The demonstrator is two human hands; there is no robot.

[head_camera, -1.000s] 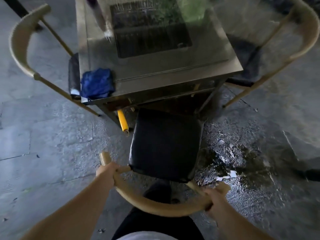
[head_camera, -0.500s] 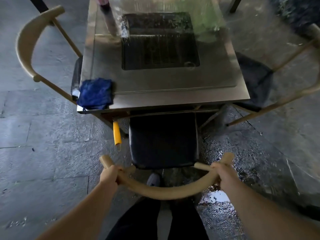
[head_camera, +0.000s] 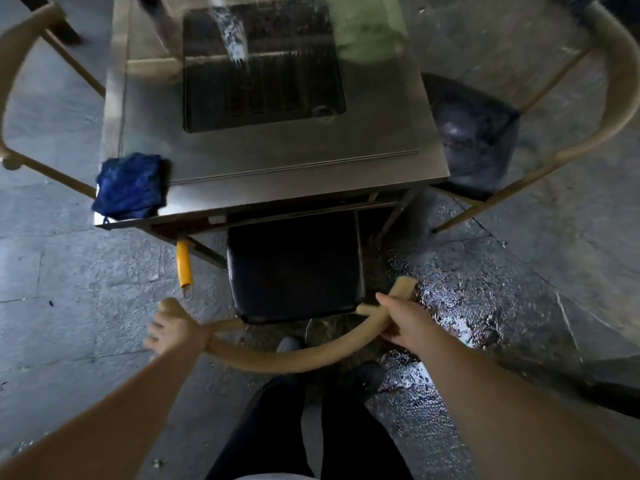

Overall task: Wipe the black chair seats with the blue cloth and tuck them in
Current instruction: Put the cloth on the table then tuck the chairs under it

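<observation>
The near chair's black seat [head_camera: 294, 268] sits partly under the steel table's front edge [head_camera: 294, 183]. Its curved tan backrest [head_camera: 284, 362] arcs in front of my legs. My right hand [head_camera: 405, 323] is closed around the backrest's right part. My left hand [head_camera: 175, 332] rests at the backrest's left end with its fingers spread, not gripping. The blue cloth [head_camera: 130, 185] lies crumpled on the table's front left corner, apart from both hands.
A second chair with a black seat [head_camera: 474, 133] and a tan backrest [head_camera: 620, 98] stands at the table's right. A third chair's backrest [head_camera: 10, 81] curves at the left. A yellow handle [head_camera: 183, 265] hangs below the table. The floor [head_camera: 450, 306] is wet on the right.
The near chair has slid forward, its seat going further under the table. My left hand has loosened from a grip to spread fingers. My right hand still holds the backrest.
</observation>
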